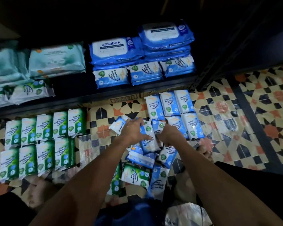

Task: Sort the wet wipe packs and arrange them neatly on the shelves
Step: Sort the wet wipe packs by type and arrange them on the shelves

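Patterned black, cream and orange floor tiles [245, 111] carry a loose heap of soft, glossy blue-and-white plastic wipe packs [163, 154]. Left hand [134, 129] and right hand [168, 134] each clutch one; light, squashy, probably slippery, best pinched across the middle. Beyond, dark shelf [88, 95] holds stacked packs.

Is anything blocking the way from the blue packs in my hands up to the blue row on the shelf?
Nothing visible does. The left hand and right hand grip blue packs on the floor; open tile lies before the shelf edge.
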